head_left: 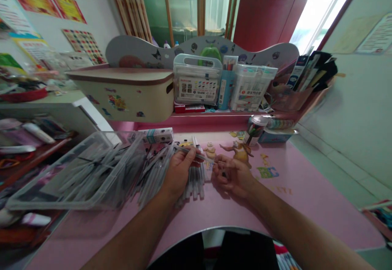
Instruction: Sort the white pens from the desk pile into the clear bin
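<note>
A slim, translucent pen (200,156) is held level above the pink desk, its left part pinched between the thumb and fingers of my left hand (179,171). At the pen's right end, the fingertips of my right hand (234,176) are closed on it; what exactly they pinch there is too small to make out. Under and beside my left hand lie several similar clear pens (156,180) in a loose pile. To the left stands a clear plastic bin (61,205) with many more thin pens inside.
Behind the pile lies a white box (156,135). A jar of pens (255,130) stands at the back right beside a blue box (277,135). On the raised shelf are a cream storage box (128,98), marker cases (197,84) and a pink holder (286,98).
</note>
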The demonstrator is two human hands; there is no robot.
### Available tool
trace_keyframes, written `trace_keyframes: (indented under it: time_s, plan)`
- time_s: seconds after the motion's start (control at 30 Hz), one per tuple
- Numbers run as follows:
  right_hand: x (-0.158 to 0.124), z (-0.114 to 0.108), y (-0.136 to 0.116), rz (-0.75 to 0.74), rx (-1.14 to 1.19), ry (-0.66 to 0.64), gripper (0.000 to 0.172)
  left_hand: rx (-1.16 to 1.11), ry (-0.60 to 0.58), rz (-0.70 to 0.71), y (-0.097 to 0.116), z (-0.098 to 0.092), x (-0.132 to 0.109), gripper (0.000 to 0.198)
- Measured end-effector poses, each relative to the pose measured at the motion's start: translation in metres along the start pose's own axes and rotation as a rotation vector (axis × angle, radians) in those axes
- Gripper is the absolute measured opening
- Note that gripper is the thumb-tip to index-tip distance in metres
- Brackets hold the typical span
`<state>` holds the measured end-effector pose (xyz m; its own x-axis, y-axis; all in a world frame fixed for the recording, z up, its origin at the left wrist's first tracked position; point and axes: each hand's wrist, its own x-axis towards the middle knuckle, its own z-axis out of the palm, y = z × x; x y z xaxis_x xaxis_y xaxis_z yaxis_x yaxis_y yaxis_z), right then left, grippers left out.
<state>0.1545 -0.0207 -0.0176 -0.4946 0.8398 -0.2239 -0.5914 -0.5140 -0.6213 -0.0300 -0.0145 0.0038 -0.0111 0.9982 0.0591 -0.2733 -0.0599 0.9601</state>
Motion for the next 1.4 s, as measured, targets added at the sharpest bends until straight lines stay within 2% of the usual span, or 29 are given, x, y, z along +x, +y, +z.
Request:
trace_keyframes:
  time_s: [0.13, 0.2, 0.27, 0.37, 0.43, 0.5, 0.57, 0.7, 0.77, 0.83, 0.9, 0.97, 1.03, 1.07, 1.13, 1.23, 1.3, 1.4]
  plan:
    - [0.000, -0.002, 0.000, 0.128, -0.124, 0.025, 0.026, 0.082, -0.043, 0.052, 0.001, 0.003, -0.004, 0.024]
    - [0.001, -0.003, 0.001, 0.120, -0.189, 0.020, 0.027, -0.002, 0.006, 0.062, 0.000, 0.002, -0.001, 0.025]
    - [0.002, -0.005, 0.000, 0.088, -0.198, 0.052, 0.027, -0.186, 0.071, 0.066, 0.001, 0.000, 0.005, 0.025]
    - [0.004, -0.007, -0.006, 0.021, -0.123, 0.221, 0.027, -0.445, 0.203, 0.093, 0.005, -0.007, 0.015, 0.024]
    - [0.006, -0.009, -0.011, -0.052, -0.060, 0.357, 0.028, -0.520, 0.325, 0.130, 0.009, -0.011, 0.020, 0.024]
    - [0.008, -0.010, -0.013, -0.144, -0.027, 0.424, 0.026, -0.526, 0.392, 0.139, 0.012, -0.012, 0.020, 0.023]
    - [0.009, -0.009, -0.010, -0.216, -0.042, 0.401, 0.024, -0.482, 0.340, 0.079, 0.012, -0.007, 0.015, 0.023]
    - [0.005, 0.006, 0.008, -0.223, -0.176, 0.270, 0.026, -0.319, 0.035, -0.185, 0.004, 0.011, -0.004, 0.037]
    - [0.001, 0.015, 0.018, -0.228, -0.232, 0.208, 0.021, -0.268, -0.053, -0.268, -0.001, 0.018, -0.011, 0.035]
    - [-0.001, 0.021, 0.026, -0.175, -0.282, 0.134, 0.017, -0.276, -0.036, -0.304, -0.005, 0.020, -0.014, 0.026]
    - [0.000, 0.021, 0.029, -0.176, -0.237, 0.111, 0.015, -0.351, 0.019, -0.327, -0.005, 0.019, -0.013, 0.026]
    - [0.004, 0.016, 0.027, -0.255, -0.177, 0.147, 0.026, -0.446, 0.044, -0.393, -0.003, 0.015, -0.010, 0.027]
    - [0.007, 0.010, 0.022, -0.394, -0.225, 0.231, 0.031, -0.497, 0.023, -0.537, 0.000, 0.013, -0.008, 0.023]
    - [0.008, 0.008, 0.019, -0.473, -0.303, 0.273, 0.031, -0.510, 0.016, -0.606, 0.001, 0.013, -0.007, 0.019]
    - [0.005, 0.006, 0.013, -0.640, -0.603, 0.317, 0.025, -0.535, 0.005, -0.701, 0.001, 0.015, -0.008, 0.015]
    - [-0.004, 0.011, 0.010, -0.862, -0.997, 0.318, 0.020, -0.612, -0.054, -0.750, -0.001, 0.021, -0.012, 0.016]
    - [-0.009, 0.015, 0.013, -0.936, -1.163, 0.257, 0.022, -0.662, -0.092, -0.783, -0.003, 0.025, -0.016, 0.018]
    - [-0.010, 0.017, 0.019, -0.957, -1.383, 0.087, 0.030, -0.728, -0.067, -0.812, -0.003, 0.031, -0.019, 0.024]
